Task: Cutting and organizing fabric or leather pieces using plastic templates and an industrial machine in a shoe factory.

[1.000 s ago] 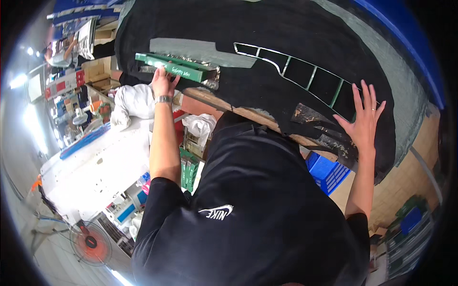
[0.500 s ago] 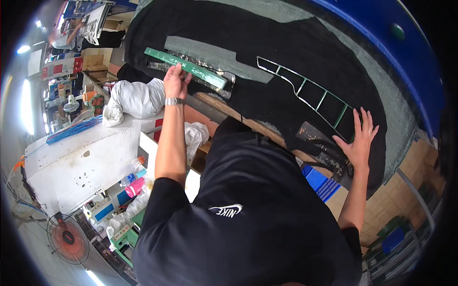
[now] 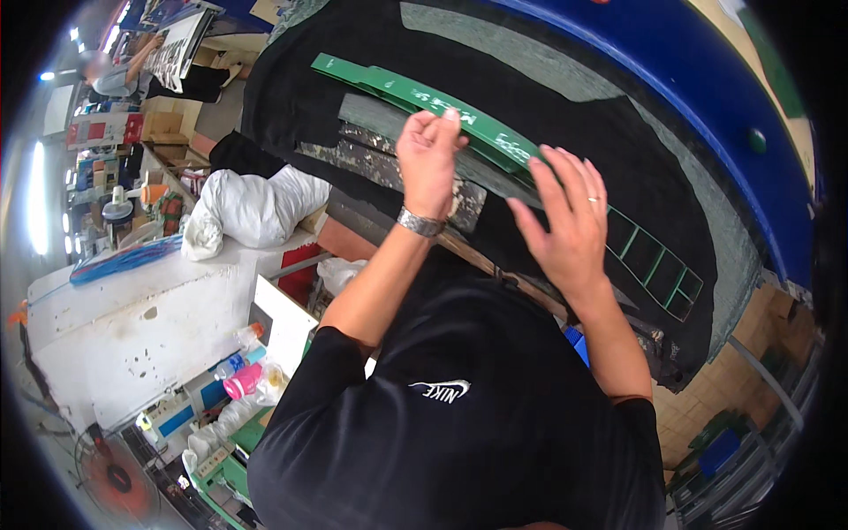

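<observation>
A long green cutting die [image 3: 415,93] with white handwriting on its side slants over black material [image 3: 291,97]. My left hand [image 3: 428,168], wearing a metal watch, has its fingers curled and its thumb against the die's near side. My right hand [image 3: 570,221] is open, fingers spread, by the die's right end; whether its fingertips touch it I cannot tell. Beyond that hand a ladder-shaped green cutting die [image 3: 649,256] lies on the material, its left part hidden. A grey board [image 3: 512,53] shows beyond the material, and worn, scuffed patches [image 3: 331,159] lie nearer me.
A blue machine beam [image 3: 671,97] curves along the far side. To the left are a white bundle [image 3: 252,208], a white worktable [image 3: 168,300], bottles [image 3: 243,375] and a fan [image 3: 119,477]. Another person [image 3: 124,79] stands at the far left.
The long green die has moved right and away from me with my left hand. My right hand has left the ladder-shaped die's end and come left to the long die. The view has shifted.
</observation>
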Action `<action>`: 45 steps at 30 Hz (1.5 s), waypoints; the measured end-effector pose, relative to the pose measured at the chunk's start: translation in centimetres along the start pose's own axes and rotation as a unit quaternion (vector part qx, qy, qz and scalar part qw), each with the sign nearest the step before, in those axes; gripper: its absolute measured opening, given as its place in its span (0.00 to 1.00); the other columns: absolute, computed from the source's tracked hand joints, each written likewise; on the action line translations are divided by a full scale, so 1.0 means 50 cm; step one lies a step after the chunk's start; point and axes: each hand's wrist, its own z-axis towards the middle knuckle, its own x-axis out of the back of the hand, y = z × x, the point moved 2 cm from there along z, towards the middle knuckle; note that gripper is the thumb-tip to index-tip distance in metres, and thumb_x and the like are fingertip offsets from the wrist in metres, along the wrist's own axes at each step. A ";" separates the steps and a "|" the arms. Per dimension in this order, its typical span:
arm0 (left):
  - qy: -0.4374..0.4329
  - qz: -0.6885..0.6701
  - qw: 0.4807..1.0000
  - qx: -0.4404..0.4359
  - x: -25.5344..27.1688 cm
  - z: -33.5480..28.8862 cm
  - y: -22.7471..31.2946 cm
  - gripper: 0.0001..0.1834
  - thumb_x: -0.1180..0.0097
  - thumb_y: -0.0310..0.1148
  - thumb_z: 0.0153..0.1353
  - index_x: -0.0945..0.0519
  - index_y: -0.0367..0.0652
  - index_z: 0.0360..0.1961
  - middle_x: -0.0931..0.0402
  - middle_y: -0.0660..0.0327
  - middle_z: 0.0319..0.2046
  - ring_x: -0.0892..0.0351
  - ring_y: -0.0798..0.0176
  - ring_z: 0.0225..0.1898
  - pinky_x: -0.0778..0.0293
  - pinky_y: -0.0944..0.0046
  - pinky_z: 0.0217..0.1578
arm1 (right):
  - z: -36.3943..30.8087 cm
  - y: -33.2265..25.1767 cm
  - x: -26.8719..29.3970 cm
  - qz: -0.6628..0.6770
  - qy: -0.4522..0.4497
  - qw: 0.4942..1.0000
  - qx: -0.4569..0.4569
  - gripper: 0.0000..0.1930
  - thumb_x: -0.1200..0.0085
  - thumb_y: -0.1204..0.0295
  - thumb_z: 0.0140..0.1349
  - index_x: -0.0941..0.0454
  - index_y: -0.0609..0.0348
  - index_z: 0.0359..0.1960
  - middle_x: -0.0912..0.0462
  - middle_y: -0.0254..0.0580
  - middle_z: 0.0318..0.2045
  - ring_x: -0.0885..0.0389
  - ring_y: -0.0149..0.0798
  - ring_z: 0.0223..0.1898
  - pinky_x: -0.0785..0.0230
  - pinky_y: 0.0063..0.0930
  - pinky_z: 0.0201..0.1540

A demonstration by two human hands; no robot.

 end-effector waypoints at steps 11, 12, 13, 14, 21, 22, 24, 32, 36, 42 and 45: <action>-0.135 0.092 0.984 0.069 0.031 0.210 -0.018 0.25 0.39 0.35 0.68 0.32 0.28 0.56 0.19 0.58 0.43 0.20 0.71 0.42 0.21 0.67 0.39 | 0.152 0.084 -0.160 -0.057 0.000 0.993 -0.100 0.14 0.43 0.83 0.62 0.15 0.58 0.48 0.13 0.48 0.46 0.15 0.47 0.50 0.27 0.35 0.56; -0.139 0.130 0.978 0.081 0.032 0.238 -0.024 0.26 0.38 0.36 0.67 0.33 0.27 0.56 0.20 0.55 0.46 0.20 0.68 0.45 0.21 0.66 0.40 | 0.171 0.099 -0.172 -0.050 -0.014 0.992 -0.118 0.13 0.43 0.82 0.63 0.15 0.58 0.47 0.13 0.49 0.46 0.15 0.48 0.51 0.27 0.34 0.56; -0.154 0.120 0.974 0.113 0.033 0.261 -0.030 0.28 0.38 0.38 0.67 0.33 0.26 0.56 0.21 0.50 0.50 0.20 0.62 0.49 0.20 0.63 0.42 | 0.188 0.119 -0.185 -0.043 -0.027 0.989 -0.135 0.12 0.43 0.82 0.63 0.15 0.59 0.47 0.13 0.50 0.47 0.15 0.48 0.51 0.26 0.33 0.55; -0.158 0.145 0.968 0.133 0.031 0.282 -0.037 0.29 0.39 0.39 0.67 0.33 0.26 0.58 0.22 0.48 0.52 0.20 0.60 0.50 0.20 0.62 0.44 | 0.199 0.141 -0.201 -0.009 -0.044 0.985 -0.164 0.12 0.43 0.81 0.64 0.14 0.59 0.47 0.13 0.51 0.47 0.15 0.47 0.51 0.26 0.32 0.55; -0.327 0.179 0.901 0.220 0.081 0.353 0.002 0.36 0.38 0.42 0.67 0.35 0.27 0.66 0.24 0.47 0.59 0.20 0.58 0.54 0.18 0.60 0.45 | 0.183 0.266 -0.278 0.040 -0.124 0.947 -0.292 0.12 0.42 0.75 0.66 0.15 0.57 0.50 0.15 0.52 0.51 0.15 0.44 0.53 0.27 0.30 0.57; -0.374 0.208 0.886 0.175 0.110 0.371 0.022 0.31 0.37 0.41 0.66 0.28 0.31 0.63 0.19 0.50 0.54 0.17 0.61 0.49 0.17 0.63 0.41 | 0.173 0.274 -0.284 0.017 -0.116 0.956 -0.270 0.12 0.42 0.75 0.66 0.15 0.58 0.49 0.14 0.52 0.50 0.15 0.45 0.53 0.27 0.30 0.57; -0.298 0.336 0.893 0.018 0.179 0.418 0.074 0.21 0.35 0.37 0.64 0.19 0.38 0.55 0.15 0.55 0.44 0.15 0.67 0.42 0.18 0.67 0.36 | 0.164 0.276 -0.286 -0.008 -0.105 0.961 -0.256 0.11 0.42 0.76 0.66 0.15 0.59 0.49 0.14 0.52 0.49 0.15 0.46 0.52 0.27 0.31 0.57; -0.182 0.618 0.726 -0.239 0.481 0.630 0.137 0.28 0.30 0.36 0.56 0.21 0.43 0.59 0.19 0.50 0.46 0.19 0.51 0.46 0.23 0.57 0.50 | 0.135 0.167 -0.228 -0.117 -0.162 0.947 -0.251 0.39 0.30 0.55 0.54 0.29 0.62 0.65 0.23 0.57 0.60 0.27 0.57 0.63 0.35 0.44 0.66; -0.205 0.578 0.743 -0.267 0.479 0.662 0.120 0.19 0.28 0.36 0.55 0.14 0.41 0.47 0.17 0.51 0.45 0.18 0.47 0.48 0.25 0.55 0.51 | 0.086 0.169 -0.212 -0.058 -0.186 0.945 -0.263 0.50 0.25 0.55 0.46 0.36 0.57 0.71 0.28 0.55 0.65 0.34 0.54 0.69 0.44 0.47 0.71; -0.209 0.566 0.760 -0.243 0.486 0.664 0.125 0.18 0.28 0.34 0.55 0.15 0.35 0.45 0.16 0.54 0.44 0.17 0.54 0.47 0.25 0.61 0.52 | 0.052 0.184 -0.204 -0.092 -0.206 0.944 -0.240 0.37 0.27 0.55 0.49 0.24 0.47 0.62 0.28 0.40 0.67 0.42 0.43 0.75 0.54 0.62 0.73; -0.214 0.558 0.766 -0.238 0.485 0.659 0.122 0.18 0.28 0.34 0.55 0.14 0.36 0.45 0.16 0.55 0.45 0.17 0.55 0.47 0.25 0.61 0.52 | 0.036 0.190 -0.206 -0.098 -0.191 0.946 -0.245 0.36 0.27 0.54 0.49 0.24 0.47 0.62 0.27 0.41 0.67 0.41 0.42 0.75 0.54 0.61 0.74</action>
